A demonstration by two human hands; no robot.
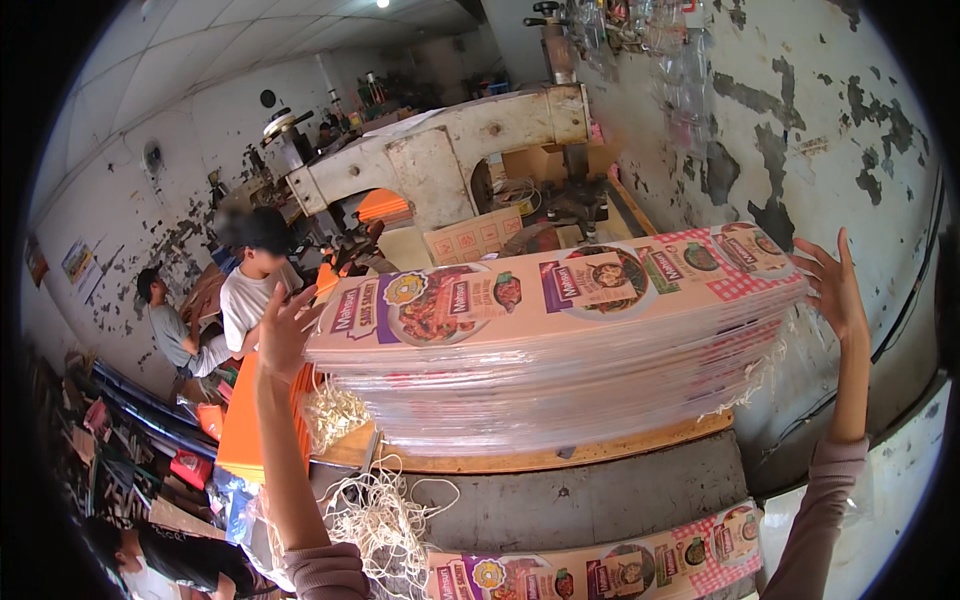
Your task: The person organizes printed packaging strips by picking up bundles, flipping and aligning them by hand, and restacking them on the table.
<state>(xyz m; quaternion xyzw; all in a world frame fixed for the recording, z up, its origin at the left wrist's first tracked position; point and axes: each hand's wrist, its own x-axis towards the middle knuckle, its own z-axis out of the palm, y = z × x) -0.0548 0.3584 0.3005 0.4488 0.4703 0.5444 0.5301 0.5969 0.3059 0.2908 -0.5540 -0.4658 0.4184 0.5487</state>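
A tall stack of long printed sheets (545, 300) with food pictures lies in front of me, its many layers with clear, shiny plastic edges. My left hand (285, 332) is at the stack's left end, fingers spread and pointing up. At the opposite end, my right hand (832, 285) is also open, its fingers stretched beside the top corner. Neither hand is wrapped round anything; whether the palms press on the ends I cannot tell. Below, nearer to me, lies a second printed piece (600, 568) of the same design.
The stack rests on a wood-edged table (520, 462) of a heavy machine with a worn white beam (450, 150). Loose pale string (385, 525) hangs at the near left. Orange sheets (250, 425) are piled on the left. Several people sit farther left; a peeling wall (790, 130) stands right.
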